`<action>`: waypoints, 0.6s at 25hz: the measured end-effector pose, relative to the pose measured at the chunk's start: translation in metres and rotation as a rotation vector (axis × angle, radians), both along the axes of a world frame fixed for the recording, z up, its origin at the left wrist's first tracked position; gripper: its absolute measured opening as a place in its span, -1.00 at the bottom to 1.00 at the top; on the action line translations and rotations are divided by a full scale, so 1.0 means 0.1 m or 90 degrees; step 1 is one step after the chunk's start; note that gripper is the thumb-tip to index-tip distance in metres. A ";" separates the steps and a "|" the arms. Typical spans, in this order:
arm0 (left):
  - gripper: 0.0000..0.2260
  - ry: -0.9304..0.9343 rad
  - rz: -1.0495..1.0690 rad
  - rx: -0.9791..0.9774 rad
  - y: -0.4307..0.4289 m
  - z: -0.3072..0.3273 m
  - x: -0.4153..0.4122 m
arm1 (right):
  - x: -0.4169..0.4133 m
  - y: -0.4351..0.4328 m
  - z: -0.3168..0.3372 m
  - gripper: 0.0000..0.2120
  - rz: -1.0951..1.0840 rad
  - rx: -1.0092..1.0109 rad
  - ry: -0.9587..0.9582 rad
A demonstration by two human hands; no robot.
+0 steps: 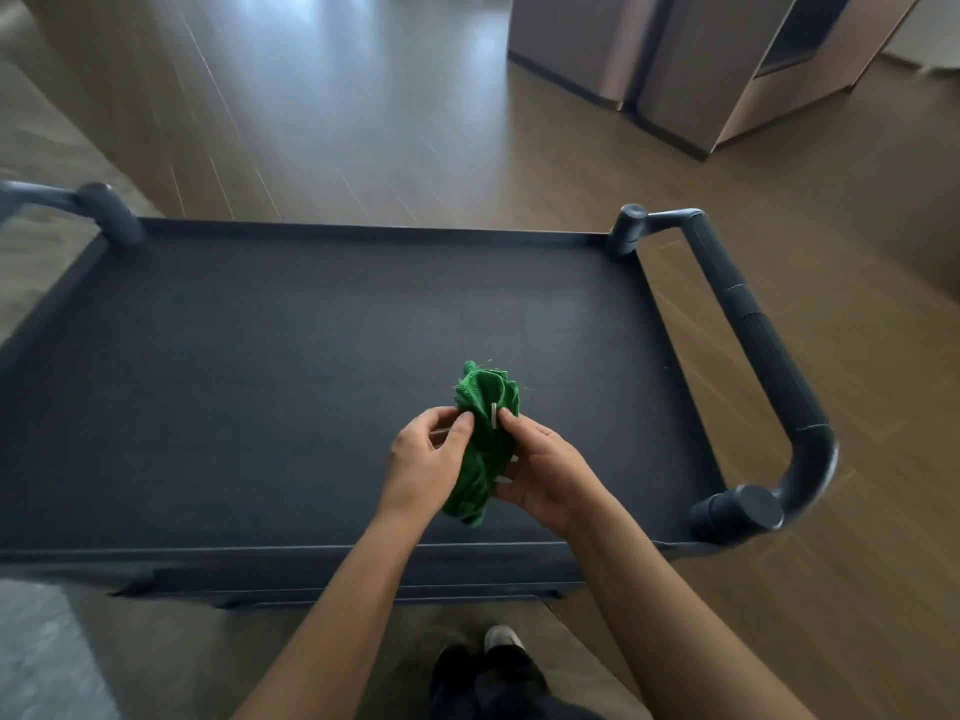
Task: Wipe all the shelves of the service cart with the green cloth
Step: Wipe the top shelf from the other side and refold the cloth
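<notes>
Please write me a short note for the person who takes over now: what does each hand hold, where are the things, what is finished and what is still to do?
Left hand: pinches the cloth from the left side.
Right hand: holds the same cloth from the right side.
Cloth: green, bunched up between both hands, over the near right part of the top shelf.
Cart: right in front of the person, one handle on the right end.
Done: the cloth is in hand; no sign of wiping shows on the top shelf.
Left: spread the cloth, wipe the top shelf, then the lower shelves, which are hidden under it.
</notes>
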State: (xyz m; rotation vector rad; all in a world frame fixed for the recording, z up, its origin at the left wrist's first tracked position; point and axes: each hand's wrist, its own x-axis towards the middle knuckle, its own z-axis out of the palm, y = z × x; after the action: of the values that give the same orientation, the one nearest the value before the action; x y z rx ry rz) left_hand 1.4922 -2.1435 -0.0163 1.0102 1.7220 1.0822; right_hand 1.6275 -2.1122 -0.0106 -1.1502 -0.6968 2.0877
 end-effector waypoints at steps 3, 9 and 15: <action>-0.82 -0.050 -0.018 0.005 0.04 0.02 0.08 | 0.00 0.02 0.01 -0.73 0.007 0.027 0.006; -0.85 -0.123 0.060 -0.002 0.09 0.04 0.10 | 0.12 0.09 0.00 -0.74 -0.046 -0.038 0.018; -0.81 -0.359 0.129 -0.095 0.18 0.07 0.01 | 0.28 0.16 0.00 -0.73 -0.083 -0.090 0.001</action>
State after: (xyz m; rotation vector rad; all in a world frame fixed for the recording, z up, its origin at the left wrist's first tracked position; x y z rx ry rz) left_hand 1.4933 -2.1258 -0.0097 0.3852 1.4265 1.2054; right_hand 1.6554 -2.0965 -0.0104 -1.2359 -0.4661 2.0531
